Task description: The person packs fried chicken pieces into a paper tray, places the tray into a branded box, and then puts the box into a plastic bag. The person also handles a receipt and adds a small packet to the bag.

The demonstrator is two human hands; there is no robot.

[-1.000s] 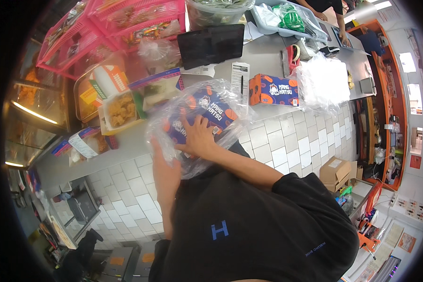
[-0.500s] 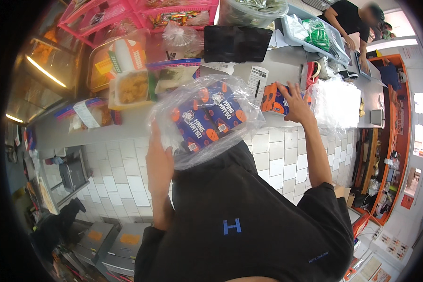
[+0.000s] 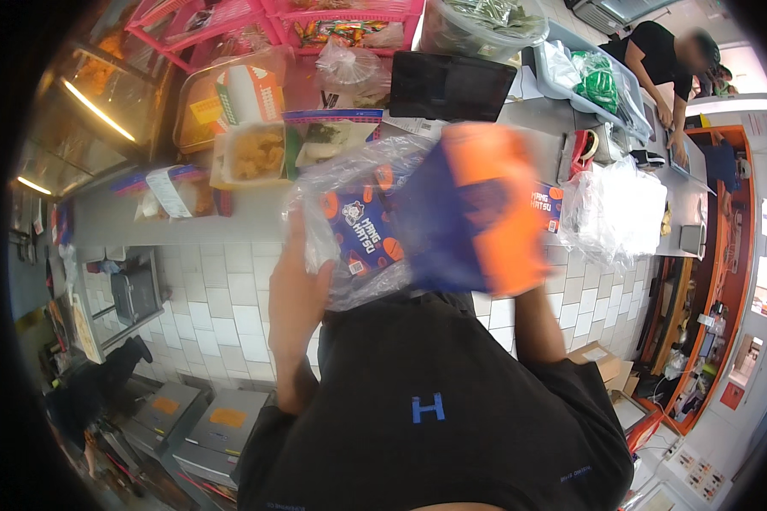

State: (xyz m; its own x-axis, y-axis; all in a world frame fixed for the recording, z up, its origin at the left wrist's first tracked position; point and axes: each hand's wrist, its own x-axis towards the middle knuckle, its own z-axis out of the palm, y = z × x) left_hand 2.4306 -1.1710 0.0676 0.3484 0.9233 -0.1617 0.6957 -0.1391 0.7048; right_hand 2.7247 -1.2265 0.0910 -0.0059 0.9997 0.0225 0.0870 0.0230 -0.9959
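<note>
A clear plastic bag (image 3: 307, 200) gapes at the counter's front edge, against my body. Inside it sits a blue and orange takeaway food box (image 3: 362, 230); the right part of the bag is covered from view. My left hand (image 3: 298, 285) grips the bag's left side, thumb toward me and fingers along the film. A second blue and orange takeaway food box (image 3: 477, 213), smeared by motion, is raised over the bag's right side. Behind this box my right hand is hidden, with only the forearm (image 3: 537, 332) showing below it. Another printed box (image 3: 550, 204) lies on the counter beyond.
White plastic bags (image 3: 614, 200) lie right of the boxes. Along the back stand a dark tablet (image 3: 452, 87), a blue basket (image 3: 562, 85) and pink baskets (image 3: 349, 38). Packed food (image 3: 256, 157) sits at left, near a lit glass cabinet (image 3: 94, 106). A co-worker (image 3: 656, 64) leans at far right.
My right hand has picked up a box from the counter and carried it left, over the bag. My left hand stays at the bag's left side.
</note>
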